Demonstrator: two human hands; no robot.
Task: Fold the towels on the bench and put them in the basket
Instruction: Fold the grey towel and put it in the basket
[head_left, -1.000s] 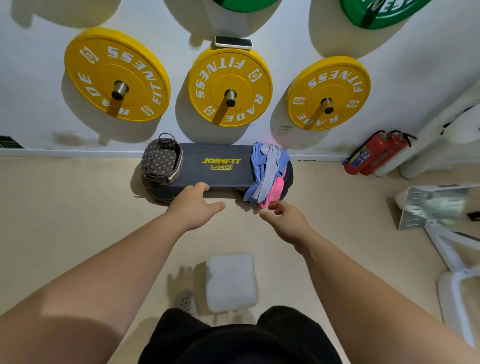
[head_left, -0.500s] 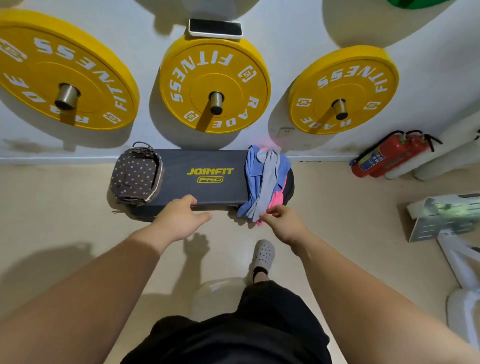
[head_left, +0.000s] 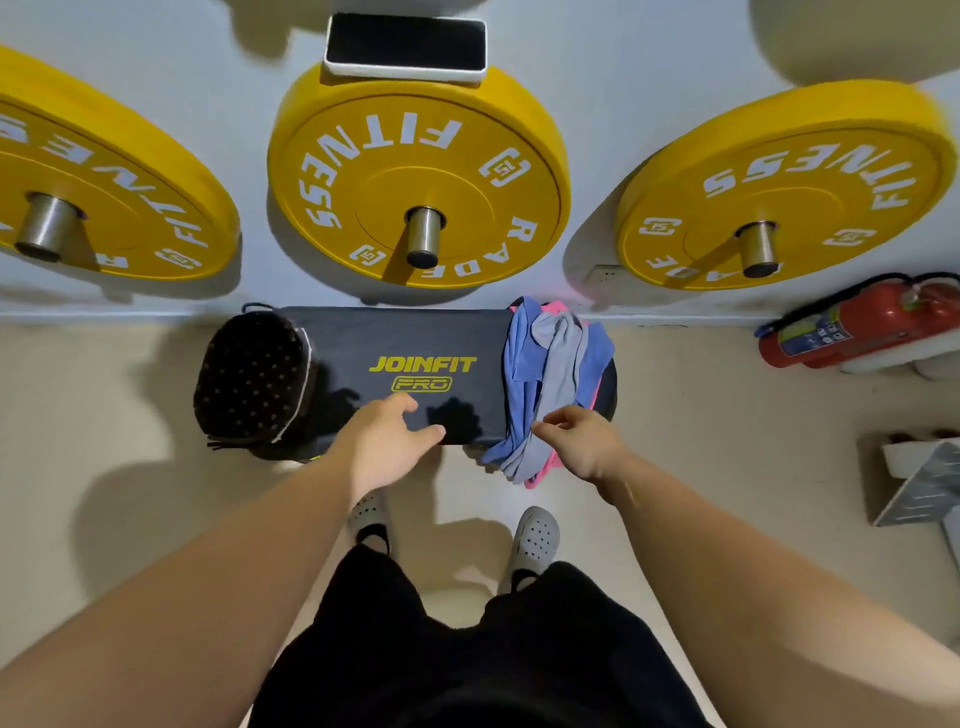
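A dark padded bench (head_left: 405, 338) marked JOINFIT PRO stands against the wall. A loose heap of towels (head_left: 545, 374), blue, grey and pink, lies over its right end and hangs down the front. A brown dotted fabric basket (head_left: 249, 384) sits on the bench's left end. My left hand (head_left: 384, 436) hovers over the bench's front edge, fingers relaxed and holding nothing. Just right of the hanging towels is my right hand (head_left: 582, 441), its fingers loosely curled and close to the cloth, with nothing gripped.
Yellow weight plates (head_left: 415, 171) hang on pegs on the wall above the bench, with a phone (head_left: 405, 47) lying on the middle one. A red fire extinguisher (head_left: 852, 327) lies on the floor at the right. A white metal frame (head_left: 924, 483) stands further right.
I have stepped closer, so the bench looks larger. Both hands have moved forward: the left over the bench's front edge, the right up beside the hanging towels.
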